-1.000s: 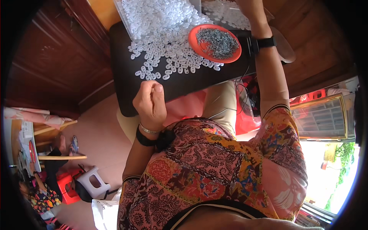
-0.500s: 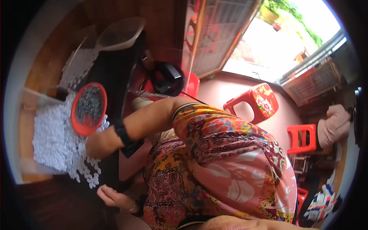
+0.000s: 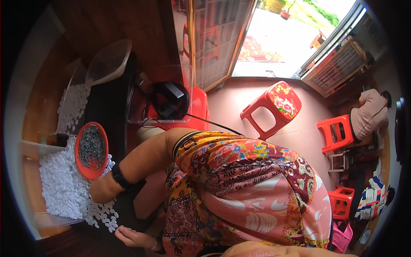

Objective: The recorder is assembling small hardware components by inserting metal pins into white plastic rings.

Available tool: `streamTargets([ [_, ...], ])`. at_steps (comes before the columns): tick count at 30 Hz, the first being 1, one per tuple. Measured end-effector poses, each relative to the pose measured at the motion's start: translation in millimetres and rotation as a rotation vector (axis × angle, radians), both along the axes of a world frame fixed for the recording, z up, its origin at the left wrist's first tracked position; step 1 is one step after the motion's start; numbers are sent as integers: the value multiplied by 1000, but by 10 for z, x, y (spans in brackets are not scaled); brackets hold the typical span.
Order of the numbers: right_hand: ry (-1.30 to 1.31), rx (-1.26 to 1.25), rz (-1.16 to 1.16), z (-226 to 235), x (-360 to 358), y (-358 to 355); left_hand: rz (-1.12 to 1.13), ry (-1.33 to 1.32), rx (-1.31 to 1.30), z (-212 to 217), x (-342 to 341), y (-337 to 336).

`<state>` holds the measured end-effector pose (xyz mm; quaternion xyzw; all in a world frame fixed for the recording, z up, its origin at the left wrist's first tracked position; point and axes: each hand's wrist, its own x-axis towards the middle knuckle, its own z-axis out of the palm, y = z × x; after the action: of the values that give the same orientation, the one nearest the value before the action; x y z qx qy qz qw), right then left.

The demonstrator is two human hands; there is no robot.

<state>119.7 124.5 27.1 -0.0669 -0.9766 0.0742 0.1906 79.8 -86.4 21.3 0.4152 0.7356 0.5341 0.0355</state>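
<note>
The view is turned hard to one side, so the work sits at the far left edge; a heap of small white pieces (image 3: 64,188) lies on the dark bench (image 3: 109,115), with more of them spilling towards its near edge; a red dish (image 3: 90,150) of small dark metal bits rests on top of the heap. The right hand (image 3: 102,190) is down among the white pieces just below the dish, wrist in a black band; its fingers are buried or turned away, so I cannot tell whether it is clenched or released. The left hand (image 3: 130,237) sits at the bench's near corner, fingers loosely curled, touching the outermost pieces; whether it pinches one I cannot tell.

The risks, as I judge them: the dish stands on a loose heap, not flat, and the right forearm passes close by it; a nudge could tip the metal bits into the white ones; pieces at the near edge could be swept onto the floor by either hand; with the head turned away, the hands work largely unwatched.
</note>
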Motion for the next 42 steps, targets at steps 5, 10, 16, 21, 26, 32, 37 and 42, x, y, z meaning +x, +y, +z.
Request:
streamTargets([
  [5,103,93,9,8,60,15,-22,80,55,-38,12,50],
  [10,79,4,-93,135,146,-18,-51,144,54,-124,-86,55],
  [16,119,114,-85,341,96,277,-26,236,28,-316,-558,382],
  [21,126,144,-60,257,37,384,40,295,-20,-434,-721,540],
  [26,96,177,-24,376,164,268,63,254,-29,-385,-717,586],
  [32,77,203,-27,429,172,194,63,260,-27,-333,-707,580],
  [37,38,162,-15,368,88,111,91,278,-38,-337,-700,523],
  [42,332,79,28,-87,-208,282,112,284,16,-304,-577,566],
])
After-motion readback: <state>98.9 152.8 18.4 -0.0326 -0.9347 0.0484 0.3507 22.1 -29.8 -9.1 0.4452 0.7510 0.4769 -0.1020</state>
